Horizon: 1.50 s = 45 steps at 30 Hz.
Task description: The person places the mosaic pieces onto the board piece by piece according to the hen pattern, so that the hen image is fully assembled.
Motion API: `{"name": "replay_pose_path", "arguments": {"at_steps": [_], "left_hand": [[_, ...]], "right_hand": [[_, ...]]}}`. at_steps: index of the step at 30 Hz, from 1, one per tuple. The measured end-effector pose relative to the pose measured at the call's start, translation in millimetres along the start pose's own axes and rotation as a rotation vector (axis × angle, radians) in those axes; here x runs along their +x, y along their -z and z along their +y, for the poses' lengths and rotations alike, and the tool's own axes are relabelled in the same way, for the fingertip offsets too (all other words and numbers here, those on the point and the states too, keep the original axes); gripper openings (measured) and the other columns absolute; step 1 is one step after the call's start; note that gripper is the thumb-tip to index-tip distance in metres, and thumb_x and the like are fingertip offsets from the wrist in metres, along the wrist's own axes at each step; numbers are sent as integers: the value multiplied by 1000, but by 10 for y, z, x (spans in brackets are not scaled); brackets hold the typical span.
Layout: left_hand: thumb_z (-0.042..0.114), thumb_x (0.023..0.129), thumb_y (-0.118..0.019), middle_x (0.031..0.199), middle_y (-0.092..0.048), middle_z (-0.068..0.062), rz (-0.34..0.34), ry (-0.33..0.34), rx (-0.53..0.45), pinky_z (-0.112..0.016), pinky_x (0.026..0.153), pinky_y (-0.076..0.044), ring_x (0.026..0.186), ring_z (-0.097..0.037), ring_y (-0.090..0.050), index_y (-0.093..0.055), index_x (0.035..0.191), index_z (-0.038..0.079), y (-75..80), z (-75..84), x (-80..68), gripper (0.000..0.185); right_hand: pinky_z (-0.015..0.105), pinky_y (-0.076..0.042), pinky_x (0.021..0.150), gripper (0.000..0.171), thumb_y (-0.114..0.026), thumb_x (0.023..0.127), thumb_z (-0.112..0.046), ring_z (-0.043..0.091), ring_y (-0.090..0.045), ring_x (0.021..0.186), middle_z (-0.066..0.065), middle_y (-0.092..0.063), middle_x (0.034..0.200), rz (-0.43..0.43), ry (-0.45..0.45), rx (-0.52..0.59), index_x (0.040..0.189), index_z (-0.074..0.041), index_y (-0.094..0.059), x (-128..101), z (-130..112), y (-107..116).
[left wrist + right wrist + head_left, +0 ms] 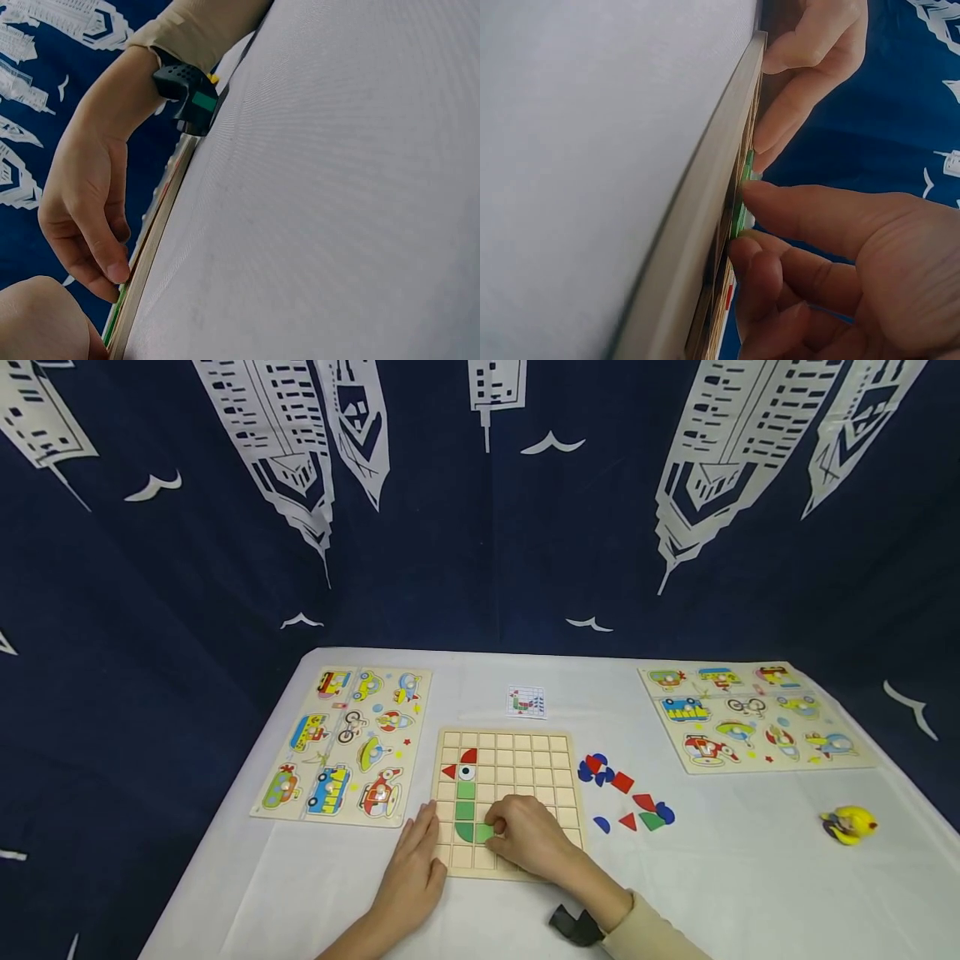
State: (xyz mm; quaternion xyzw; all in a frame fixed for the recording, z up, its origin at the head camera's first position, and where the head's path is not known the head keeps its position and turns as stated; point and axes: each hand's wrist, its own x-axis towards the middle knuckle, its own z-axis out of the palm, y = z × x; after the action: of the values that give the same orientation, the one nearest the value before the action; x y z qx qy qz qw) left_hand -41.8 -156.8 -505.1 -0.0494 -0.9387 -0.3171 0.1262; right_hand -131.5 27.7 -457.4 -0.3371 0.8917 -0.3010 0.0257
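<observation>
The wooden grid board (pixel 534 760) lies in the middle of the table. On its left columns sit a red quarter-round piece (pixel 469 756), a red triangle (pixel 449 771), a white tile with an eye (pixel 467 772), green squares (pixel 465 810) and a green quarter-round piece (pixel 464 832). My right hand (pixel 536 839) pinches another green square (pixel 483 832) just right of that quarter-round piece; in the right wrist view, thumb and finger meet at the green piece (pixel 741 214), low over the board. With fairly straight fingers, my left hand (pixel 408 881) rests against the board's left edge.
Loose blue, red and green shapes (pixel 622 782) are scattered right of the board. A small pattern card (pixel 527 702) lies behind it. Vehicle puzzle boards stand on the left (pixel 345 743) and right (pixel 750 718). A yellow toy duck (pixel 850 824) sits far right.
</observation>
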Motion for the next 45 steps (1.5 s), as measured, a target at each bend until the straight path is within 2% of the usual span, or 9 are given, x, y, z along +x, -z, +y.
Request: {"name": "replay_pose_path", "arguments": {"at_steps": [6,11,19,25,29,33,36,42,45], "left_hand": [[0,81,-56,153,-37,-22,0,4,-2,-35,123,-11,144,-37,-33,-46,134,-19,6,-2,2,56],[-2,82,-55,153,-37,-22,15,17,-6,-22,121,-1,144,-37,-33,-46,134,-19,8,-19,0,56],[-3,81,-54,154,-37,-22,14,5,-10,-17,119,4,144,-37,-33,-45,134,-19,12,-15,0,56],[-3,81,-54,154,-36,-22,13,6,-17,-17,119,4,144,-37,-32,-45,135,-19,19,-5,2,56],[-3,81,-54,154,-36,-22,8,7,-22,-21,120,1,144,-37,-32,-45,135,-19,15,3,2,57],[-3,81,-55,153,-37,-23,8,1,-20,-29,122,-6,144,-37,-33,-45,134,-19,12,12,-7,57],[-3,80,-55,153,-37,-23,16,-7,-17,-29,122,-6,143,-38,-33,-46,134,-19,7,15,-14,56],[-4,80,-55,153,-37,-22,23,-17,-22,-18,119,2,143,-38,-33,-45,134,-19,-16,0,-2,57],[-4,81,-55,154,-36,-22,16,-9,-29,-25,122,-3,144,-37,-33,-45,134,-19,-11,2,2,57]], "right_hand": [[16,-42,56,16,-81,69,-5,1,-47,61,-2,-61,69,-5,20,12,82,-3,-73,1,-8,21],[17,-42,56,16,-80,70,-5,3,-48,62,-2,-61,70,15,13,7,85,-2,-74,-72,31,136],[17,-41,55,17,-82,72,-8,3,-47,61,-10,-57,68,100,-213,-43,87,-7,-75,-485,437,518],[20,-39,55,20,-81,74,-10,10,-48,62,-4,-60,67,178,-406,-124,92,-3,-74,-787,823,862],[21,-38,55,25,-79,77,-11,14,-49,65,-1,-60,69,187,-512,-135,97,2,-72,-924,1019,997],[22,-39,55,26,-79,77,-12,16,-51,66,0,-61,71,175,-558,-119,98,3,-72,-978,1129,1012],[21,-38,55,25,-79,77,-11,16,-50,66,0,-61,71,167,-581,-107,97,3,-71,-991,1166,986],[21,-37,54,22,-80,75,-11,16,-49,65,1,-59,70,162,-585,-103,90,0,-70,-989,1185,953],[22,-37,55,23,-82,73,-13,16,-49,66,1,-59,72,160,-576,-115,88,-1,-70,-982,1179,947]]}}
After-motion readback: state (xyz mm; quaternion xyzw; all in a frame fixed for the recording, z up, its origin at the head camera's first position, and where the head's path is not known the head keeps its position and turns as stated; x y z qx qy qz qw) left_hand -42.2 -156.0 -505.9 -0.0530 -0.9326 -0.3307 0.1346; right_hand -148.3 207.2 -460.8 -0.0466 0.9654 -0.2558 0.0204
